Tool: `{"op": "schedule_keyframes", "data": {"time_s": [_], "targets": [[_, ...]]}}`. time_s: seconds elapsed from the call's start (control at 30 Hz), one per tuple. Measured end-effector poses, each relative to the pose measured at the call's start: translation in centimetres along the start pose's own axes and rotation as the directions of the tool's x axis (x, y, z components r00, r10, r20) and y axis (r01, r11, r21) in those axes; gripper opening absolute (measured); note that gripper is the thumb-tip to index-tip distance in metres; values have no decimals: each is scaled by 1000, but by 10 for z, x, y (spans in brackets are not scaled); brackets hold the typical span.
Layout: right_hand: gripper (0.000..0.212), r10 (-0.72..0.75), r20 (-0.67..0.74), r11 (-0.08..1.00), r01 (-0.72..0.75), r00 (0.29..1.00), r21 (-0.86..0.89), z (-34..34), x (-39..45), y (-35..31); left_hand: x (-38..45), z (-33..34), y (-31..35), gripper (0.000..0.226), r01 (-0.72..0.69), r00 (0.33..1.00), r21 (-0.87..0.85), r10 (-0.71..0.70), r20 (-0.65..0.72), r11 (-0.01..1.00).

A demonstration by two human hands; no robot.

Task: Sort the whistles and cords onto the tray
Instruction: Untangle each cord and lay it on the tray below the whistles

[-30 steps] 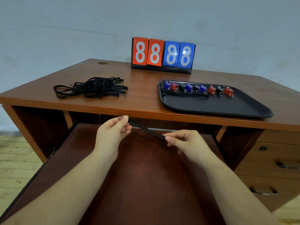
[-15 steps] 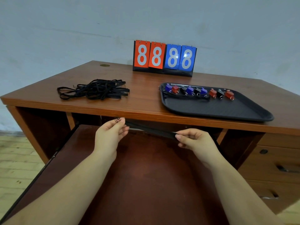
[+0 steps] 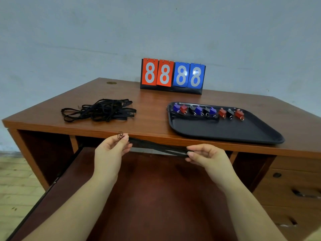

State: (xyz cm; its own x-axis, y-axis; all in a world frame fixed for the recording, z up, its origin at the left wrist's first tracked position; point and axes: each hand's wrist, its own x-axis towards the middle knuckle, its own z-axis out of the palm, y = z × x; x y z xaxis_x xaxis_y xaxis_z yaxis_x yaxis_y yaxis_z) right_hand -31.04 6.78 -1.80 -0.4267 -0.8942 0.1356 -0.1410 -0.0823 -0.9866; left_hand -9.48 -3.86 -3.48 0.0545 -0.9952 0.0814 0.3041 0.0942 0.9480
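Both hands now sit farther apart, left hand (image 3: 111, 150) and right hand (image 3: 206, 158) pinching a cord (image 3: 156, 146) taut below the wooden desk (image 3: 151, 117); tray (image 3: 225, 134) at two o'clock, grey wall (image 3: 104, 35) behind.

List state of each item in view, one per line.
left hand: pinches the cord's ring end
right hand: pinches the cord's other end
cord: held stretched between both hands, below the desk edge
cord pile: tangled, on the desk
whistles: in a row on the tray
tray: flat on the desk
scoreboard: upright, shows 8888
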Motion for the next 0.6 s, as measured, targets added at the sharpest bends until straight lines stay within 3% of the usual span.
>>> {"op": "schedule_keyframes", "data": {"time_s": [0.3, 0.43, 0.6], "targets": [[14, -124, -149, 992, 119, 981, -43, -35, 23, -54, 5, 39, 34, 8, 58, 987, -60, -48, 152, 996], [9, -150, -153, 979, 125, 977, -162, -60, 43, -72, 17, 61, 43, 6, 39, 961, 40, -49, 272, 998], [8, -135, -166, 911, 56, 977, -409, -88, 74, -76, 39, 93, 38, 4, -122, 934, 258, 22, 357, 958]]}}
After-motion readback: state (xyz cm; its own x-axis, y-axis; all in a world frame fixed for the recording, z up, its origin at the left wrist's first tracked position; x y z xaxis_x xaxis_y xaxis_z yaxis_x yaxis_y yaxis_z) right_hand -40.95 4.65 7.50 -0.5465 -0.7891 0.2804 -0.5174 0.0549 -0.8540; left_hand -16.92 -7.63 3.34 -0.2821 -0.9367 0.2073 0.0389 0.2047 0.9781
